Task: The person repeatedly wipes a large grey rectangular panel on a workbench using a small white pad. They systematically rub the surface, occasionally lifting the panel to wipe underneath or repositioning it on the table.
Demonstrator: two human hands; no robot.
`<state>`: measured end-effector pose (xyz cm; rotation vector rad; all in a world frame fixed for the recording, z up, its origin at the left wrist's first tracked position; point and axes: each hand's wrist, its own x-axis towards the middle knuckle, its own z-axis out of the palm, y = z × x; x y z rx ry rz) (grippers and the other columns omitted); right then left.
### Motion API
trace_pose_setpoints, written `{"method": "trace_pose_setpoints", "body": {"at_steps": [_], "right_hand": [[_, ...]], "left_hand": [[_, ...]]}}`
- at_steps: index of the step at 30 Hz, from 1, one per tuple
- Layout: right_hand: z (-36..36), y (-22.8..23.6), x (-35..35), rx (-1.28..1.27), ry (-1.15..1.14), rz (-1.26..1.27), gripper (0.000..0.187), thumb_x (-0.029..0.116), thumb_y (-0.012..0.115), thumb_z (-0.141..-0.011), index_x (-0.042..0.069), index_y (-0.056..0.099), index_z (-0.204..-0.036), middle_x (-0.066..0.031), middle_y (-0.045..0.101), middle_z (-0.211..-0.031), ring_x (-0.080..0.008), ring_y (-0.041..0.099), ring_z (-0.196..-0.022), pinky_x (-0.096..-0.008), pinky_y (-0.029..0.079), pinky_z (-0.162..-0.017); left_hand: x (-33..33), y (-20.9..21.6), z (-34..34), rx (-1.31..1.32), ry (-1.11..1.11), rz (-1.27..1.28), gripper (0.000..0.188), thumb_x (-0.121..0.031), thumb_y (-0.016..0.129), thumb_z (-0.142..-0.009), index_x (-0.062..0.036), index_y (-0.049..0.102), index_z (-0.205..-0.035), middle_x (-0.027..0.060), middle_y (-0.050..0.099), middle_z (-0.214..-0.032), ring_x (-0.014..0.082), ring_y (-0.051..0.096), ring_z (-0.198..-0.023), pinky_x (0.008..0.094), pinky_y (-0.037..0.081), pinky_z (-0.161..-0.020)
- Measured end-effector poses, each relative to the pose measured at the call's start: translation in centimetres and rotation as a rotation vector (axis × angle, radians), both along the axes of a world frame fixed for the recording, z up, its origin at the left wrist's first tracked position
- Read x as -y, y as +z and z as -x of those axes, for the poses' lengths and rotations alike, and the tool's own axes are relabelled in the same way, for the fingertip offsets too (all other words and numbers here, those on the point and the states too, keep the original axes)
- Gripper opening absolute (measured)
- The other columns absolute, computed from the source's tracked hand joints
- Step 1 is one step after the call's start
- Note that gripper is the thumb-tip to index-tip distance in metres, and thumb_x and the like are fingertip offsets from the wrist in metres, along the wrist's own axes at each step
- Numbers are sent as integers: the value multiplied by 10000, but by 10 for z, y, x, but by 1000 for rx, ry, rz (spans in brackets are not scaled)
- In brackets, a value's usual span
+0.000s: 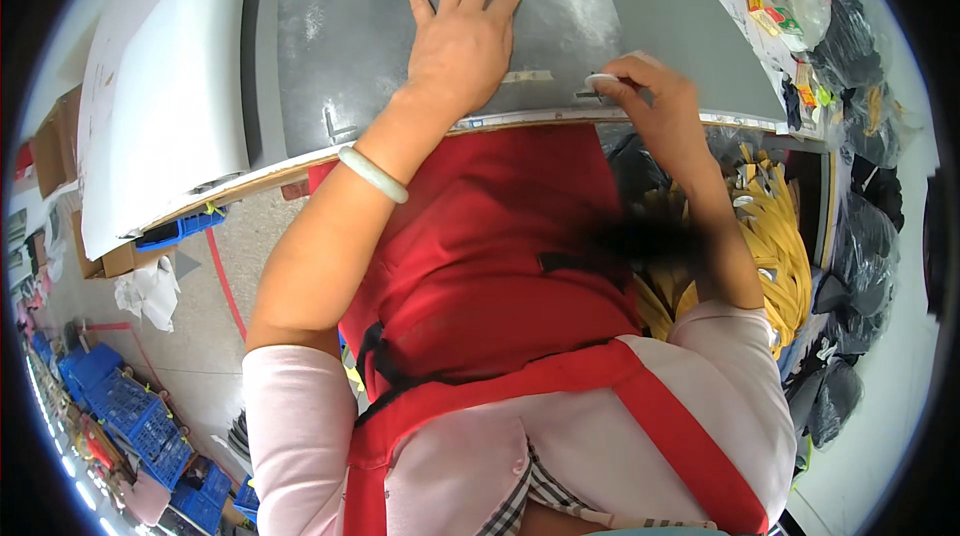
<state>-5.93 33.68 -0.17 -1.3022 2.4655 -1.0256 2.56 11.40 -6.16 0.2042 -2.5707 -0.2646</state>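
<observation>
A dark grey template sheet (370,46) with small cut-out slots and white powdery smears lies flat over lighter grey material (670,16) on the table. My left hand (460,41) rests on the template, palm down with its fingers spread. At the template's near right corner, my right hand (650,96) pinches a small, pale, rounded piece of chalk (600,82). The chalk is beside a slot in that corner; whether it touches the sheet I cannot tell. Part of the chalk is hidden by my fingers.
A roll of pale sheet material (185,76) lies at the table's left. Yellow strips (775,246) hang in a bundle below its right side. Black plastic bags (865,256) line the far right. Blue crates (140,416) stand on the floor at lower left.
</observation>
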Motion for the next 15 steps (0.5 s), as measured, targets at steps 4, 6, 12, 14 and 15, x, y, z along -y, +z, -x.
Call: {"method": "trace_pose_setpoints", "body": {"at_steps": [4,6,12,14,15], "right_hand": [[-7,0,2,-56,54,-63,106,148,683,-912,45,681,-936,-89,606,-811,-243,565,-733,-339,452,-673],[-8,0,3,-116,91,-62,104,145,682,-908,47,673,-943,-103,610,-820,-279,578,-741,-351,459,-677],[-3,12,0,-89,-36,-247,145,160,689,-897,46,655,-980,-104,614,-817,-279,592,-744,-354,476,-685],[-3,7,1,196,-193,-125,150,162,687,-892,41,645,-970,-85,611,-780,-235,590,-716,-355,473,-662],[-3,2,-1,340,-276,-65,153,163,687,-890,38,641,-965,-76,609,-761,-214,588,-701,-356,472,-651]], "left_hand": [[0,-1,1,44,0,-12,325,-191,546,-973,-166,613,-1290,78,566,-1346,322,469,-1322,687,289,-1085],[1,-2,1,47,3,-4,326,-197,541,-977,-167,612,-1294,78,565,-1348,322,465,-1328,687,289,-1086],[1,-4,0,49,16,0,333,-219,521,-990,-172,602,-1309,77,561,-1363,320,456,-1342,688,297,-1081],[1,-4,2,48,20,2,333,-221,517,-993,-173,600,-1311,76,560,-1366,320,456,-1342,688,299,-1080],[0,-4,3,49,17,6,332,-221,516,-994,-174,599,-1311,76,560,-1366,320,457,-1341,688,299,-1079]]}}
